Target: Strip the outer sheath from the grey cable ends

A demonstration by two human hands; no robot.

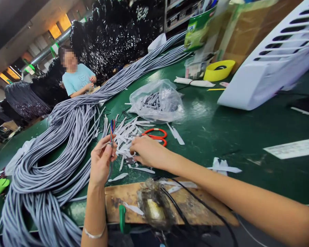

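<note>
My left hand (103, 159) is closed around the end of a grey cable, pinching it upright. Red, blue and dark coloured wires (112, 128) stick up from that cable end above my fingertips. My right hand (146, 151) reaches over a heap of white strips (123, 140), its fingers bent downward and apart; nothing shows between them, though the fingertips are partly hidden. Just behind my right hand lies a pair of scissors with red handles (157, 134), its blades out of sight. A large bundle of grey cables (64, 133) lies to the left of my left hand.
Behind the heap sits a clear plastic bag (159, 103) of small grey pieces. A wooden board (121, 199) with a grimy device and black cords lies in front. At right are a yellow tape roll (218, 70) and a white slotted housing (257, 79). Another person (78, 79) works across the table.
</note>
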